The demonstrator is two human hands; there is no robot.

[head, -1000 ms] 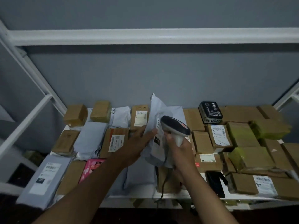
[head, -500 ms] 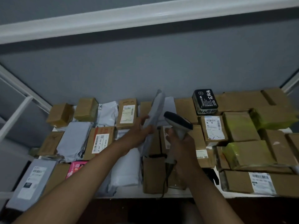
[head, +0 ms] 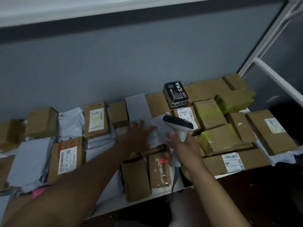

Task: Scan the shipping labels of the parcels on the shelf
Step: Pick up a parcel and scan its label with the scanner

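Observation:
A white shelf (head: 147, 196) is covered with brown cardboard parcels and grey-white mailer bags. My left hand (head: 136, 136) lies flat with spread fingers on a white mailer bag (head: 155, 128) at the shelf's middle, pressing it down onto the parcels. Just right of it, my right hand (head: 183, 145) grips a white handheld barcode scanner (head: 179, 126) with a dark head, its cable hanging over the front edge. The scanner head points left over the bag. Labels face up on a brown box (head: 67, 158) at left and a long box (head: 232, 162) at right.
A black box with white characters (head: 175, 94) sits on parcels at the back. Yellow-green taped parcels (head: 219, 140) lie to the right. A grey wall closes the back. White frame bars (head: 268, 36) rise at right, and another shelf board runs overhead.
My left hand held the white mailer bag upright in front of the scanner, then laid it flat on the parcels. The view has swung left and down.

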